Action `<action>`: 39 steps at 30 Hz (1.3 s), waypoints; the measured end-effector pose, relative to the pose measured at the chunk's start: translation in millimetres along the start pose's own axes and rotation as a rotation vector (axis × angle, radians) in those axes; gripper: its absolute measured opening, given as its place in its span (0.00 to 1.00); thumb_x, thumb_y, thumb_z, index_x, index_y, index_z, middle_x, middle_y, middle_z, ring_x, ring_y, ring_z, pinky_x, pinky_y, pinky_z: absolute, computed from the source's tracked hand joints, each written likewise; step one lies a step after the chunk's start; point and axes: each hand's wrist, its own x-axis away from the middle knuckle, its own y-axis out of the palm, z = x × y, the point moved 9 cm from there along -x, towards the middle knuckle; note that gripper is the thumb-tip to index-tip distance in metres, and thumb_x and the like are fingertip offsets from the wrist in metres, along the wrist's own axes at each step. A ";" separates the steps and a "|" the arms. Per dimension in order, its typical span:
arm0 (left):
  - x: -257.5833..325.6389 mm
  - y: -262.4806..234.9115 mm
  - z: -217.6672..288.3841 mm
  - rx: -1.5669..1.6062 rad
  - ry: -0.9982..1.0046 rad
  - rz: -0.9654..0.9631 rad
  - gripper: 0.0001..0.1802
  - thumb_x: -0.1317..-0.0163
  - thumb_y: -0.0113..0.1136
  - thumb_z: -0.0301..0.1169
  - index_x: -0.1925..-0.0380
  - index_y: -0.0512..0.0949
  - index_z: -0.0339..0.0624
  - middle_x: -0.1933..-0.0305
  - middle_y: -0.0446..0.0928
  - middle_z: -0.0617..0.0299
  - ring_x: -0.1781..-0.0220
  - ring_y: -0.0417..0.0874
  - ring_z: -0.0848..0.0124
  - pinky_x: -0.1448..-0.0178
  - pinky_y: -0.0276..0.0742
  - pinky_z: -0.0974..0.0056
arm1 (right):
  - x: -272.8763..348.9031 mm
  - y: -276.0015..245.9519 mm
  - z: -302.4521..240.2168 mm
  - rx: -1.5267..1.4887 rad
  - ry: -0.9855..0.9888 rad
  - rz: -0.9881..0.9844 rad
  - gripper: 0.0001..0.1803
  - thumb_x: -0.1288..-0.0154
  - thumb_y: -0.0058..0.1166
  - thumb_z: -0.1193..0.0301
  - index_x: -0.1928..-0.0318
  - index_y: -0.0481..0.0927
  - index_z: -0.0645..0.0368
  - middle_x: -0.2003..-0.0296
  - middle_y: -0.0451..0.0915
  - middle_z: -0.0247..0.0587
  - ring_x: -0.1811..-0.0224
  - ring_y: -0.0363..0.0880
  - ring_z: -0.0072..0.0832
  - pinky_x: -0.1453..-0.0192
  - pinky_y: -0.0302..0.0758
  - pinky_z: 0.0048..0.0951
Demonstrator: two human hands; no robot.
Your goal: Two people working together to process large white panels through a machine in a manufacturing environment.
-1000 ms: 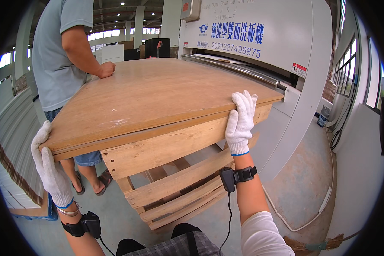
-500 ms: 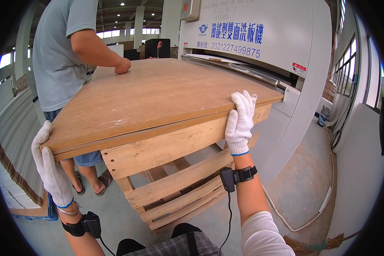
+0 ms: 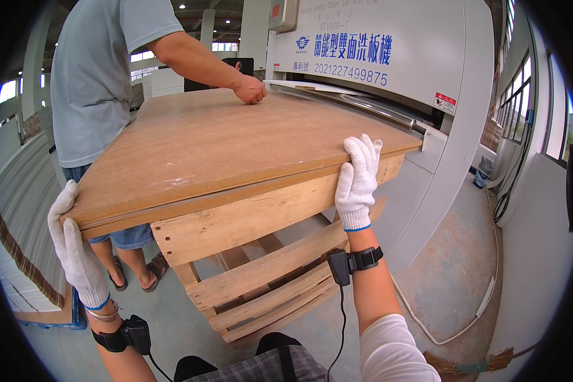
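One big brown board (image 3: 235,140) fills the middle of the frame, lying flat on top of a rough wooden pallet (image 3: 267,269). The left hand (image 3: 77,248), in a white glove, is at the board's near left corner. Its fingers go up the side and its thumb touches the near edge, but I can't tell if it is squeezing. The right hand (image 3: 359,184) wears a white glove too. It is not curled up; it leans on the near edge, close to the right corner, with its fingers pointing up. Each wrist has a black box on a strap.

In the upper left of the frame stands another person (image 3: 95,83) in a light blue shirt. That person's arm reaches over the board, and the hand (image 3: 251,91) is curled up above the far part. A big white machine (image 3: 439,57) is at the upper right. It has a shiny metal bar (image 3: 388,114) beside the board. White sheets (image 3: 22,242) are stacked at the lower left.
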 end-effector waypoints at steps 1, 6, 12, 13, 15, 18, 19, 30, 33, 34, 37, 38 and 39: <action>-0.1 -0.3 0.0 -0.001 0.001 0.000 0.25 0.30 0.38 0.42 0.44 0.66 0.31 0.39 0.68 0.46 0.34 0.65 0.59 0.27 0.50 0.56 | -0.2 0.0 -0.2 -0.002 0.002 0.000 0.18 0.39 0.45 0.73 0.49 0.75 0.60 0.50 0.76 0.47 0.37 0.67 0.46 0.25 0.46 0.52; -0.5 -1.6 -2.1 0.004 -0.006 -0.003 0.25 0.30 0.38 0.41 0.44 0.66 0.31 0.38 0.68 0.46 0.34 0.65 0.59 0.27 0.50 0.56 | 0.5 0.9 0.5 -0.007 0.004 -0.002 0.18 0.39 0.45 0.73 0.48 0.75 0.60 0.50 0.76 0.47 0.37 0.66 0.46 0.25 0.46 0.52; -0.1 -0.4 -1.2 0.003 -0.012 0.000 0.24 0.29 0.37 0.40 0.44 0.67 0.32 0.38 0.68 0.46 0.34 0.65 0.60 0.26 0.50 0.56 | 0.6 1.1 0.8 -0.002 0.006 -0.007 0.18 0.39 0.45 0.73 0.48 0.75 0.60 0.49 0.76 0.47 0.37 0.66 0.47 0.25 0.46 0.52; 0.0 -0.2 -1.5 0.003 -0.013 0.000 0.24 0.29 0.37 0.40 0.44 0.67 0.32 0.38 0.68 0.46 0.34 0.65 0.60 0.26 0.50 0.56 | 0.7 1.3 0.9 0.000 0.008 -0.009 0.18 0.40 0.45 0.73 0.48 0.75 0.60 0.49 0.75 0.47 0.37 0.66 0.47 0.25 0.46 0.52; -0.1 -0.6 -2.0 -0.004 -0.014 0.006 0.24 0.29 0.37 0.40 0.44 0.67 0.32 0.39 0.68 0.46 0.34 0.65 0.60 0.26 0.50 0.57 | 1.1 1.4 1.4 0.003 0.007 -0.012 0.18 0.40 0.45 0.73 0.48 0.75 0.60 0.49 0.75 0.47 0.37 0.66 0.47 0.25 0.46 0.52; -0.5 -0.4 -0.4 -0.010 -0.002 -0.006 0.24 0.30 0.37 0.40 0.44 0.67 0.32 0.39 0.68 0.46 0.34 0.65 0.59 0.27 0.50 0.57 | 0.9 1.1 1.2 0.003 0.005 -0.011 0.18 0.40 0.45 0.73 0.48 0.75 0.60 0.49 0.75 0.47 0.37 0.66 0.47 0.25 0.46 0.53; -0.5 -0.4 -1.1 -0.010 -0.002 -0.005 0.24 0.30 0.37 0.40 0.44 0.67 0.32 0.39 0.68 0.46 0.34 0.65 0.59 0.27 0.50 0.57 | 0.8 0.8 1.1 0.000 0.005 -0.008 0.18 0.40 0.45 0.73 0.48 0.75 0.60 0.49 0.75 0.47 0.37 0.66 0.47 0.25 0.46 0.53; 0.0 -2.0 -3.5 0.020 -0.015 0.012 0.25 0.29 0.38 0.41 0.44 0.66 0.31 0.38 0.68 0.45 0.33 0.65 0.58 0.26 0.50 0.56 | 1.3 1.4 1.0 -0.004 0.001 -0.002 0.18 0.38 0.45 0.72 0.48 0.75 0.60 0.49 0.75 0.47 0.37 0.66 0.47 0.25 0.46 0.53; -0.3 -0.9 -1.3 0.006 -0.008 0.006 0.25 0.29 0.38 0.41 0.44 0.67 0.31 0.38 0.68 0.45 0.33 0.65 0.58 0.27 0.50 0.56 | 0.7 0.6 1.0 0.002 0.002 -0.004 0.18 0.38 0.45 0.72 0.48 0.75 0.60 0.49 0.75 0.47 0.37 0.66 0.47 0.25 0.46 0.52; -0.2 -0.7 -1.6 0.007 -0.008 0.005 0.25 0.29 0.38 0.41 0.44 0.67 0.31 0.38 0.68 0.45 0.33 0.65 0.58 0.27 0.50 0.56 | 0.6 0.1 1.1 0.006 0.002 -0.007 0.18 0.38 0.45 0.72 0.48 0.75 0.60 0.49 0.75 0.47 0.37 0.66 0.46 0.25 0.46 0.52; 0.1 -1.0 -2.1 0.004 -0.012 0.005 0.25 0.29 0.39 0.42 0.44 0.67 0.31 0.38 0.68 0.45 0.33 0.65 0.59 0.27 0.51 0.56 | 0.8 0.4 0.7 0.005 0.004 -0.005 0.18 0.38 0.45 0.72 0.48 0.75 0.60 0.49 0.75 0.47 0.37 0.66 0.46 0.25 0.46 0.52; 0.2 -1.2 -1.5 0.006 -0.014 0.009 0.25 0.30 0.39 0.42 0.44 0.67 0.32 0.39 0.68 0.45 0.34 0.65 0.59 0.27 0.51 0.56 | 1.0 0.7 1.0 0.005 0.004 -0.004 0.18 0.38 0.45 0.72 0.48 0.75 0.60 0.49 0.75 0.47 0.37 0.66 0.46 0.25 0.46 0.52; 0.3 -1.3 -1.2 0.008 -0.016 0.012 0.25 0.30 0.39 0.42 0.44 0.67 0.32 0.39 0.68 0.45 0.34 0.65 0.59 0.27 0.51 0.56 | 1.2 0.9 1.2 0.003 0.002 -0.003 0.18 0.38 0.45 0.72 0.48 0.75 0.60 0.49 0.75 0.47 0.37 0.66 0.46 0.25 0.46 0.52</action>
